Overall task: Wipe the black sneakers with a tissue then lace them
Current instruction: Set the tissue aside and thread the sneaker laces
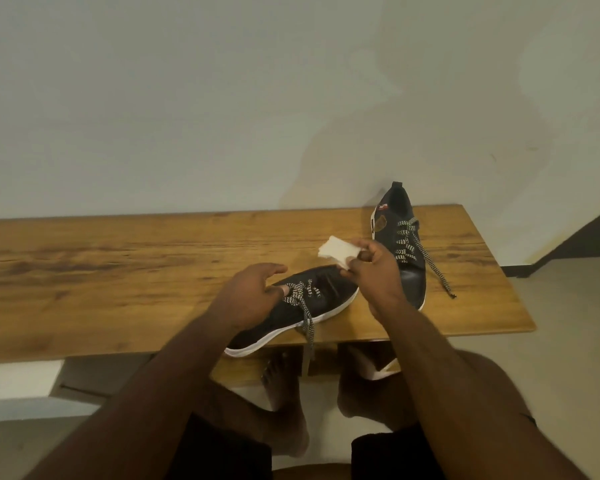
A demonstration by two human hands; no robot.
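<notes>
Right now the right hand pinches a folded tissue just above the near sneaker on the bench; left hand, fingers relaxed, rests on its laces. Second sneaker stands just beyond.

The left hand hides the near sneaker's collar; the counter runs off the left edge

One head-worn wide-angle view looks forward and steeply down from above the person's own arms, close over the near edge of the wooden table, facing a pale wall (no second view); lap and bare feet fill the bottom.
</notes>
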